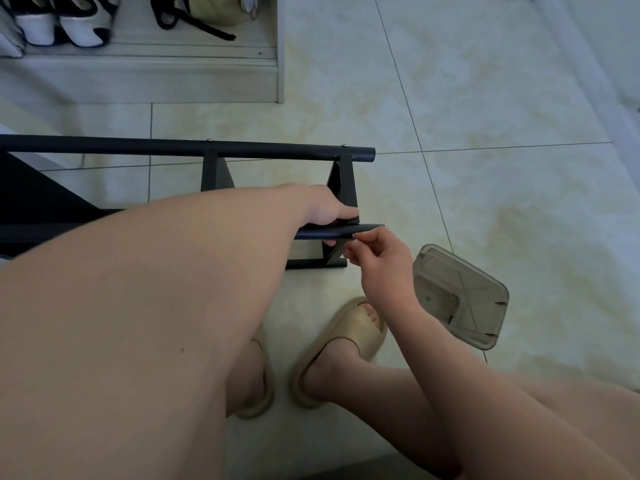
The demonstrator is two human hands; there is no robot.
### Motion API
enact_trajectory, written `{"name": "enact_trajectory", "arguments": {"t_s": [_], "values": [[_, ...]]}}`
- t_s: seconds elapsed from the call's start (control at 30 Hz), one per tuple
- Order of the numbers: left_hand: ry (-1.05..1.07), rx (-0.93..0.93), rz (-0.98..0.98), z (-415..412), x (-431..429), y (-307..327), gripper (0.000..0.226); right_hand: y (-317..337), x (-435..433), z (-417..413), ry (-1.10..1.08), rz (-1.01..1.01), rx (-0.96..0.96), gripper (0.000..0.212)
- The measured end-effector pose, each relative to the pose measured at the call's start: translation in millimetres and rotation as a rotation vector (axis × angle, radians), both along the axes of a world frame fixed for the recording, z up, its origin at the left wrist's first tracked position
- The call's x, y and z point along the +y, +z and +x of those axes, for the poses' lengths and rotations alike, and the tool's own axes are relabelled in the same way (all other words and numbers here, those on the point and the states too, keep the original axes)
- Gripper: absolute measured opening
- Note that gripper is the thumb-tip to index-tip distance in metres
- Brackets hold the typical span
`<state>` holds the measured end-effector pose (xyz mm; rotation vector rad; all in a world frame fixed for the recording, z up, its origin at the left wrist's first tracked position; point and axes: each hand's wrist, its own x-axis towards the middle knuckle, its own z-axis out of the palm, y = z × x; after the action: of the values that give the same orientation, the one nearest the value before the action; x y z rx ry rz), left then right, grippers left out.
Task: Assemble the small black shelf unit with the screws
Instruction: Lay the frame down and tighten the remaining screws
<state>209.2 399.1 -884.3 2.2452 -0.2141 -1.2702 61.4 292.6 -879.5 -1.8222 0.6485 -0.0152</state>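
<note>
Holding the matte black shelf unit [277, 150] on its side on the glossy floor tiles [485, 185], my left grip [325, 209] was curled round its near round tube [311, 233]. My right grip [377, 258] pinched a tiny part [353, 234], too small for me to identify, against that tube's end. A translucent grey rectangular tub [460, 296] lay just right of it.

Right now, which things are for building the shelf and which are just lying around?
For the job: black shelf frame, black tube in left hand, small part, likely a screw, pinched by right hand, clear tub, maybe for screws.
Lying about: white shoes, black straps.
</note>
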Motion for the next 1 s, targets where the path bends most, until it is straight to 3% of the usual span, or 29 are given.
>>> {"name": "enact_trajectory", "arguments": {"t_s": [0.4,0.6,1.0], "values": [[0.029,-0.024,-0.016,-3.9,-0.6,0.5,0.047,1.2,13.7,1.5,-0.247,0.335,-0.043,0.018],[0.022,-0.017,0.006,-5.5,-0.8,-0.9,0.049,-0.6,7.3,3.3,-0.1,0.131,-0.006,0.024],[0.02,0.013,0.017,-7.5,0.6,7.4,0.051,2.6,-1.4,13.0,-0.089,0.12,0.084,0.018]]}}
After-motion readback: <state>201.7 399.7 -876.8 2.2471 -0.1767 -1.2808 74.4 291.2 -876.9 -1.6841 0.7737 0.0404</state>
